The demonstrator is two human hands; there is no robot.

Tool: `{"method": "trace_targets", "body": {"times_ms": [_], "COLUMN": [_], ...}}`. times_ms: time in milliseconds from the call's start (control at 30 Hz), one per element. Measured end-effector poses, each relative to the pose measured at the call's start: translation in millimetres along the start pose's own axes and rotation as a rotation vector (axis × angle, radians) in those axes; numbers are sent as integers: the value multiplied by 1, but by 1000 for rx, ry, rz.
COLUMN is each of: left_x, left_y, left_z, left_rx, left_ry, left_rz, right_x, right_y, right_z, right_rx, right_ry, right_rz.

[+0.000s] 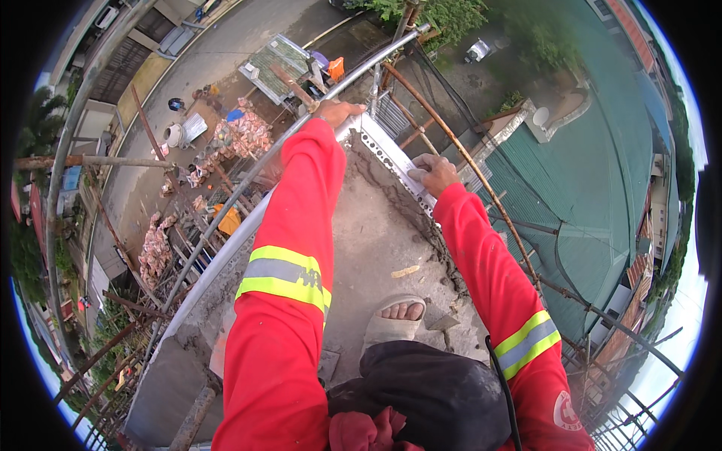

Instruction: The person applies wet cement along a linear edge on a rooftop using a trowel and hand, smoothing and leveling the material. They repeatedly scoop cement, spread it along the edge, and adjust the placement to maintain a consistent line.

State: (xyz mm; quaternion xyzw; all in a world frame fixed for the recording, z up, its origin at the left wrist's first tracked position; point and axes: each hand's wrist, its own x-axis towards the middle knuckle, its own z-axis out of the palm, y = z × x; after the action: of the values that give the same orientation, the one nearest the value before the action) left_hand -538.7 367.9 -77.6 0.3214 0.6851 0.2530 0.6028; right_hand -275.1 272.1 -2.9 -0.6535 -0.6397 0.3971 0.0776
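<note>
A white perforated corner bead [389, 155], a long strip with rows of holes, lies along the far right edge of a concrete ledge [372, 218]. My left hand [338, 113] is closed at the strip's far end, by the ledge corner; some of its fingers are hidden. Farther down the strip, my right hand [435, 174] pinches its outer edge with bent fingers. Rough wet-looking mortar [406, 199] runs beside the strip on the inner side. Both arms are stretched forward in red sleeves with reflective bands.
I am high up, one sandalled foot [398, 310] on the ledge. A metal scaffold pipe [248, 174] passes left of it, a rusty pipe [459, 146] right. Far below lie a pile of pinkish sacks [244, 129], a mixer [174, 135] and a green roof [594, 188].
</note>
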Motion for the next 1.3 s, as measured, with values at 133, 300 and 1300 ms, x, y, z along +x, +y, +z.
{"method": "trace_targets", "body": {"times_ms": [133, 300, 1300], "left_x": [-10, -4, -19], "left_y": [5, 1, 0], "left_z": [2, 0, 5], "left_rx": [-61, -26, -211], "left_ry": [-13, -32, -98], "left_rz": [25, 42, 169], "right_x": [0, 1, 2], "right_y": [0, 1, -1], "right_z": [0, 1, 5], "right_rx": [7, 15, -1], "right_ry": [-4, 1, 41], "right_rz": [8, 16, 24]}}
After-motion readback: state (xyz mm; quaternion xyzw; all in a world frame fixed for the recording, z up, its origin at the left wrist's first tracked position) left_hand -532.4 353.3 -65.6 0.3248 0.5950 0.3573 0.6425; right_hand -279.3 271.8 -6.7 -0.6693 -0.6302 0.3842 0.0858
